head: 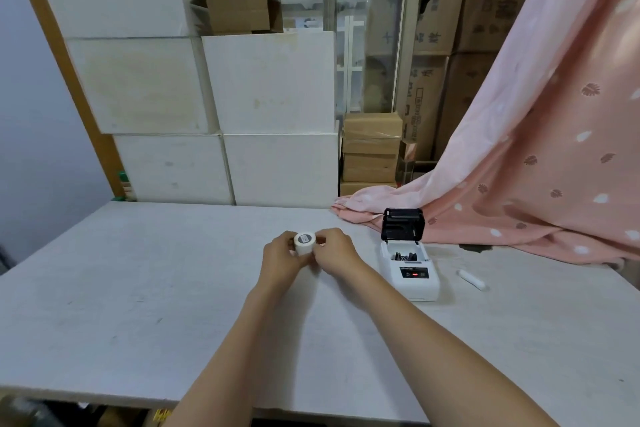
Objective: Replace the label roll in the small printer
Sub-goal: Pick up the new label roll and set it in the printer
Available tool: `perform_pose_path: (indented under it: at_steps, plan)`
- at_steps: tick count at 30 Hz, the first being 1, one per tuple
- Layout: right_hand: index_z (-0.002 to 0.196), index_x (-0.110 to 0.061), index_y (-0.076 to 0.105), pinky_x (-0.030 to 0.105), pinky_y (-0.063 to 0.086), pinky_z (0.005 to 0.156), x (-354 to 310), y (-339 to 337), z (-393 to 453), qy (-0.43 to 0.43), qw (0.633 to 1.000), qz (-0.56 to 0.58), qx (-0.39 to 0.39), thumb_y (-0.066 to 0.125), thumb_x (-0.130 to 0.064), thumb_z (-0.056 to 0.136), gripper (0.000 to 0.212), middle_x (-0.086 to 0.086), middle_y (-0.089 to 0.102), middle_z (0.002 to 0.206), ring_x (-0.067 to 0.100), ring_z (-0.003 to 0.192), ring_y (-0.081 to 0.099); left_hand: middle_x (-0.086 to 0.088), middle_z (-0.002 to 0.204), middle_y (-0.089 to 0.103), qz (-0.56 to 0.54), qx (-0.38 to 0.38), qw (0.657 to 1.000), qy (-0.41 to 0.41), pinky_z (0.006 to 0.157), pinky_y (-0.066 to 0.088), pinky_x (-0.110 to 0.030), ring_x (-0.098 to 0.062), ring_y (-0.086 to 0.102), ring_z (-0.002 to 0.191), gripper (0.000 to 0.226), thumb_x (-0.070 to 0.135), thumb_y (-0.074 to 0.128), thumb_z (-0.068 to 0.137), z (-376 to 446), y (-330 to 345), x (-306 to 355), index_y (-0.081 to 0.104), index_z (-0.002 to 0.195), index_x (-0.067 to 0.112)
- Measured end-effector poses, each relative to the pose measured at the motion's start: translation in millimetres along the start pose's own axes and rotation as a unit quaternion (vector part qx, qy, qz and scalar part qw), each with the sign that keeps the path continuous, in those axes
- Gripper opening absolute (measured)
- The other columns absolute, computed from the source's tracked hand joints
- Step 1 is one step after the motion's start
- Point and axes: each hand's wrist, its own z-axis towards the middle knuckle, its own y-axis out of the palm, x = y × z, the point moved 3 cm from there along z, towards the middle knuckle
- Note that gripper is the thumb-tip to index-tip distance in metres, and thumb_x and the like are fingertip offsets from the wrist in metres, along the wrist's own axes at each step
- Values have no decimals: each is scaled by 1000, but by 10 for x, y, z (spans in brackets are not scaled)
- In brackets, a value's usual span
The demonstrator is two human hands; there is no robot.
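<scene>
A white label roll point(304, 242) with a dark core end is held above the table's middle between both hands. My left hand point(281, 258) grips it from the left and my right hand point(335, 255) pinches its right side. The small white printer point(410, 272) stands to the right of my hands, its black lid point(402, 224) flipped up and open. Its roll bay shows dark parts inside. A thin white empty core point(471, 280) lies on the table right of the printer.
The white table point(138, 288) spreads wide to the left and front. A pink patterned cloth point(536, 166) drapes behind the printer onto the table. White foam boxes point(270, 87) and brown cartons point(372, 152) stack behind the far edge.
</scene>
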Motion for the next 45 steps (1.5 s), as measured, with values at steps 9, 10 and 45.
perform_pose_path:
  at_steps: [9,10,45]
  plan:
    - [120,-17,77,30,56,89,104,-552,-238,-65,995,74,19,78,-20,82,39,-2,79,114,17,104,73,9,92,72,-45,17,997,69,74,56,-23,-7,68,87,31,17,83,71,-231,211,494,67,98,21]
    - [121,-17,78,32,57,92,115,-670,-285,-69,995,73,27,80,-21,81,41,-4,79,114,16,103,73,9,92,72,-49,11,996,74,75,56,-25,-8,69,87,31,17,83,72,-257,269,573,67,99,21]
    - [118,-34,80,47,55,109,744,-1564,-924,-97,953,242,156,57,-25,107,27,-17,82,104,18,118,73,-17,112,74,-385,-244,887,-72,89,58,-29,-28,71,109,27,5,71,88,-465,919,1220,69,111,-8]
